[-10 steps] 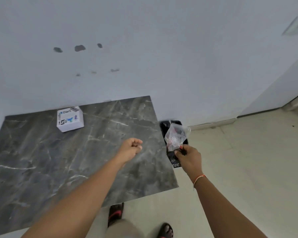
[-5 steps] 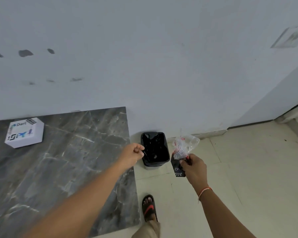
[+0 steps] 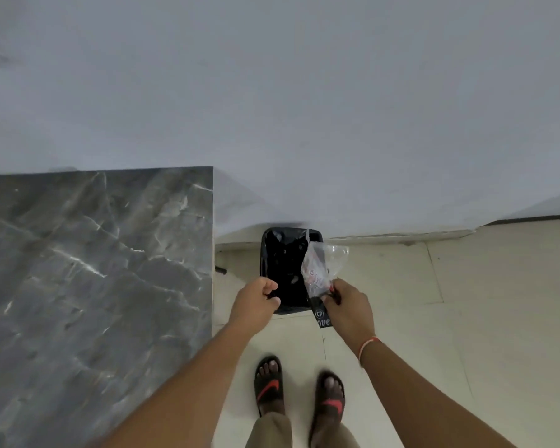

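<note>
Item: clear plastic bag [image 3: 317, 265], crumpled, red print; held over the right side of the black bin [image 3: 265, 253], which stands on the floor against the far wall, just right of the marble table [image 3: 94, 270].
Right hand [image 3: 348, 305]: pinches the bag's near end together with a black packet [image 3: 322, 318] (lettered "ove").
Left hand [image 3: 256, 300]: fingers curled at the bin's near-left rim; whether they grip it cannot be told.

The scene is being lit evenly by soft, dim light; a faint shadow is being cast on the wall [image 3: 240, 202] beside the marble tabletop [image 3: 94, 286]. Edges are being bent by lens distortion, and detail is being softened by slight blur.
</note>
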